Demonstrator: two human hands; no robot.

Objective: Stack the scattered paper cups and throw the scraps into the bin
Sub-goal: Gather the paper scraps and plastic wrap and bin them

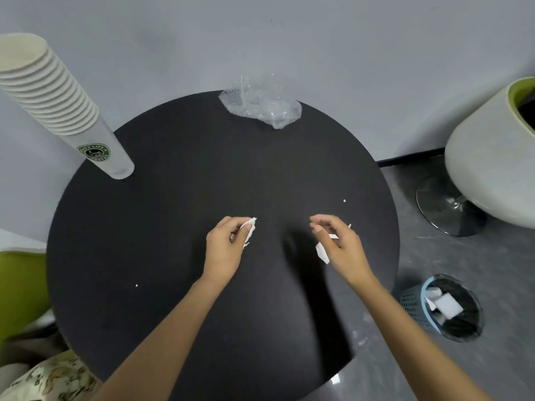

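Observation:
A tall stack of white paper cups (58,105) stands at the far left edge of the round black table (173,183). My left hand (224,250) is closed on white paper scraps (249,231) over the table's middle. My right hand (340,247) hovers just to the right with its fingers curled, and white paper scraps (322,251) show under its palm. Tiny white crumbs lie on the table at the right (344,200) and at the left front (136,285). A blue mesh bin (412,305) stands on the floor to the right, with white scraps inside.
A crumpled clear plastic wrap (260,105) lies at the table's far edge. A white and green chair (486,157) on a metal foot stands at the right. A green seat (20,287) is at the left, with patterned cloth below it.

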